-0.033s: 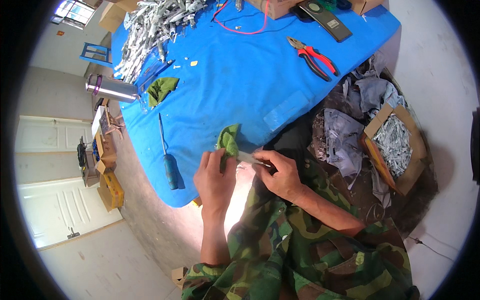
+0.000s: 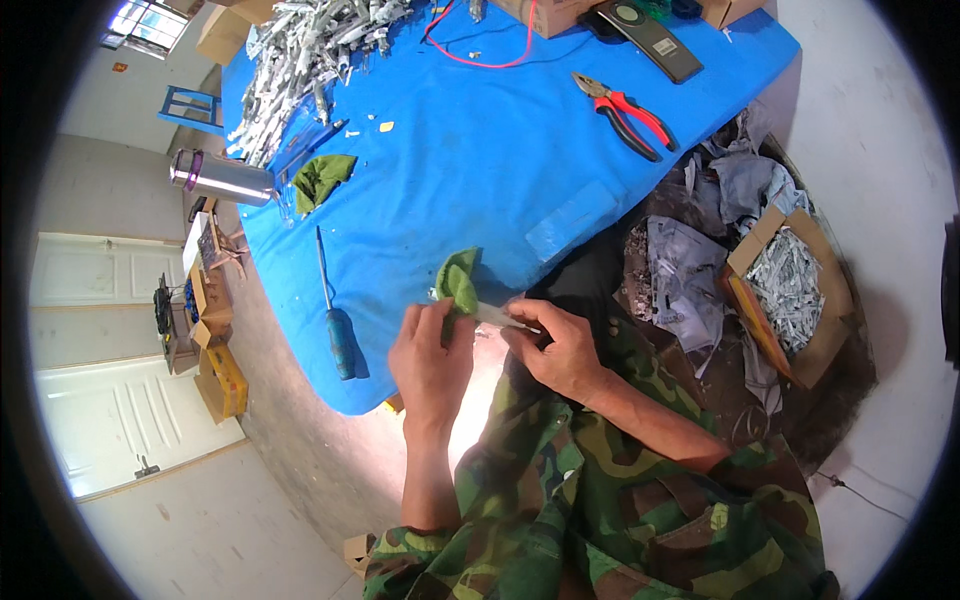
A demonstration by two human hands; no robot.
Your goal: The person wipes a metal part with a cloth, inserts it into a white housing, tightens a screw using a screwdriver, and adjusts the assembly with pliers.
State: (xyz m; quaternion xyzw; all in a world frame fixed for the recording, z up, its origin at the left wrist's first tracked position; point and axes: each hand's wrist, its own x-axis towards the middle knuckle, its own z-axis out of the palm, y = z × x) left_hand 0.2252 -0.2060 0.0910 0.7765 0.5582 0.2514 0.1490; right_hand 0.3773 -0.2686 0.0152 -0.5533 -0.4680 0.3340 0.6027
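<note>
A slim, whitish strip [image 2: 494, 316] spans both hands beside the blue cloth-covered table [image 2: 430, 190]; probably light, perhaps brittle (material unclear), best pinched near its ends. The left hand [image 2: 432, 348] clamps a soft green cloth [image 2: 458, 280] there; the right hand's [image 2: 558, 350] fingertips pinch the other end.

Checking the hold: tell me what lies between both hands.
Head view: a slim white piece, running from green cloth in the left hand to the right hand.
</note>
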